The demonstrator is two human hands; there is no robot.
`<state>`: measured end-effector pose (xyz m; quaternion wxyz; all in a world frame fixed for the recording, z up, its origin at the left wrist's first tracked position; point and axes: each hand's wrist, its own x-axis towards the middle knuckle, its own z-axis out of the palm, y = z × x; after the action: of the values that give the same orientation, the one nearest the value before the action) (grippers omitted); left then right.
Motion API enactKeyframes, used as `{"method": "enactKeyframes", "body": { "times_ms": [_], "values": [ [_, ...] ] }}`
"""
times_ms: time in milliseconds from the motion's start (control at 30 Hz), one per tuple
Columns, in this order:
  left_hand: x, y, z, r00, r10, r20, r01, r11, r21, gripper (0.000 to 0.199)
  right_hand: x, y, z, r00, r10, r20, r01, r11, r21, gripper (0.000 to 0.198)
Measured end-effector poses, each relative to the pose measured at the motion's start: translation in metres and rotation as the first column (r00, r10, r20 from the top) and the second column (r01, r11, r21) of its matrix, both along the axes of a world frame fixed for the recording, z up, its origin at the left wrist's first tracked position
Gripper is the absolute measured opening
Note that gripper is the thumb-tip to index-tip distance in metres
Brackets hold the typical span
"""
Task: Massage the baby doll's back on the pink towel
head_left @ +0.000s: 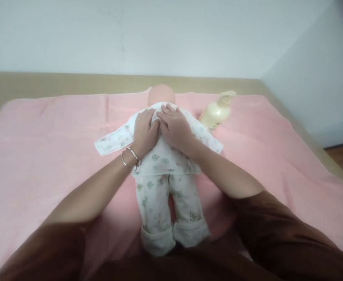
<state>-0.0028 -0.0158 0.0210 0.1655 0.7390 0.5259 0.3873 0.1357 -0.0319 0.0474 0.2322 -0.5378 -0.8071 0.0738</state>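
Note:
A baby doll [166, 162] in a white printed top and matching trousers lies on a pink blanket, its bald head [161, 95] at the far end and its feet end toward me. The back of the head seems to face up, with no face showing. My left hand [145, 130] rests flat on the left of the doll's upper back, fingers stretched out. On the right of the upper back lies my right hand [175, 127], its fingers extended and slightly apart. The two thumbs come close together in the middle. Neither hand grasps anything.
A pale yellow pump bottle [215, 113] leans or lies on the blanket right of the doll's shoulder. The pink blanket [48, 156] covers a wooden surface [72, 84] whose border shows at the back and right. A white wall [160, 39] stands behind.

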Motion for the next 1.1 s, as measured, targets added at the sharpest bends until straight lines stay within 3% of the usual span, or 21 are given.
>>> {"method": "enactKeyframes", "body": {
  "times_ms": [200,467,700,967,1100],
  "values": [
    [0.000,-0.001,0.000,1.000,0.003,-0.013,-0.003,1.000,-0.002,0.029,0.007,-0.005,0.016,0.999,-0.009,-0.030,0.012,0.996,0.091,0.057],
    [0.000,0.002,-0.002,1.000,-0.005,0.017,0.005,1.000,0.006,0.032,0.000,0.001,-0.004,1.000,0.005,-0.008,-0.005,1.000,0.030,0.051],
    [-0.002,0.001,-0.004,0.999,0.044,-0.020,-0.044,0.999,-0.003,0.029,0.010,-0.001,0.021,0.999,-0.043,-0.013,0.044,0.990,0.135,0.054],
    [-0.001,0.002,-0.005,0.998,-0.005,0.065,0.004,1.000,0.019,0.030,0.000,0.010,-0.018,0.997,0.012,-0.079,-0.006,0.997,0.076,0.047],
    [-0.002,0.003,-0.007,0.997,0.004,0.077,-0.005,1.000,0.004,0.035,0.002,0.013,-0.020,0.994,0.049,-0.101,-0.039,0.995,0.095,0.043]
  ]
}}
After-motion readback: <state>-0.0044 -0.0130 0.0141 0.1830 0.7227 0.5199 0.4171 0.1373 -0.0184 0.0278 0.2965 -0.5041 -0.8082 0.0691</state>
